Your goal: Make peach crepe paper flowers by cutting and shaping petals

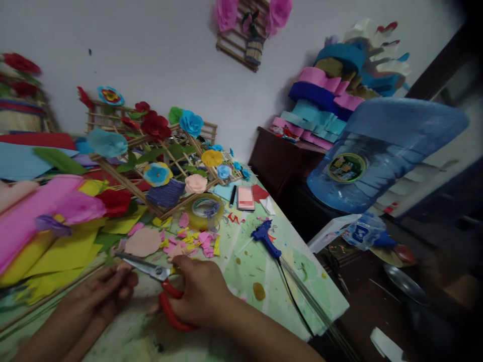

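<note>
My right hand (206, 284) is wrapped around the red-handled scissors (151, 269), whose blades point left. Close to the blade tips, my left hand (103, 291) is closed in a pinch. Whatever sits between its fingers is too small and blurred to name. Just beyond the blades lies a round piece of peach paper (143, 242). Pink and yellow paper scraps (196, 240) are scattered to its right, in front of a large roll of clear tape (206, 211).
Paper flowers on wooden stick frames (166, 151) fill the back of the table. Colored paper sheets (56, 251) pile up at left. A blue glue gun (266, 237) with its cord lies near the right table edge. Beyond stands a large water bottle (377, 156).
</note>
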Demonstrator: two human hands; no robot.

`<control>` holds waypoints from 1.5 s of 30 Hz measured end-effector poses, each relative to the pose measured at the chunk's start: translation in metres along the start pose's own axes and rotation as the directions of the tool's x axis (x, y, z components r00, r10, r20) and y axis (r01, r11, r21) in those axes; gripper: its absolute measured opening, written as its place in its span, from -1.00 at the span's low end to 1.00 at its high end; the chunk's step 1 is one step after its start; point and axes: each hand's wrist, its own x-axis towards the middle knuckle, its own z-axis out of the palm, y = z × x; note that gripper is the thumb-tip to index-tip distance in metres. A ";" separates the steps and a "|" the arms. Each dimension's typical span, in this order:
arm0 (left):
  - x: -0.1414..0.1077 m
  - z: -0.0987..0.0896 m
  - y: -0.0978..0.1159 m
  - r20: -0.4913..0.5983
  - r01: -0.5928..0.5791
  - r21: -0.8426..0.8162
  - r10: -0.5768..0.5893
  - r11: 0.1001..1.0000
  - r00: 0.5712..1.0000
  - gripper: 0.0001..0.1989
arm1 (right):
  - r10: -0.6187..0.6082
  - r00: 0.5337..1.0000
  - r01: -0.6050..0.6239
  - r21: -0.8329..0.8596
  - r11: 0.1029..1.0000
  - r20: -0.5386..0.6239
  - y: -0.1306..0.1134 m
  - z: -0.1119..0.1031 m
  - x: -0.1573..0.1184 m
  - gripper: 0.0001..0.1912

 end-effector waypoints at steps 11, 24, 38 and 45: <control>-0.016 0.011 0.012 0.165 -0.226 0.000 0.223 0.974 0.961 -0.76 | 0.042 0.996 -0.041 -0.010 0.999 0.078 -0.010 -0.004 -0.002 -0.28; -0.011 0.005 0.008 0.091 -0.207 -0.089 0.215 0.974 0.972 -0.77 | 0.128 0.990 -0.126 -0.032 0.992 0.067 -0.011 -0.002 -0.003 -0.32; -0.019 0.010 0.008 0.202 -0.205 0.008 0.199 0.979 0.959 -0.75 | 0.080 0.992 -0.075 -0.054 0.996 0.101 -0.009 0.000 -0.003 -0.27; -0.022 0.012 0.008 0.174 -0.145 0.009 0.142 0.989 0.974 -0.68 | 0.072 0.988 -0.067 -0.043 0.997 0.136 -0.011 -0.001 -0.004 -0.25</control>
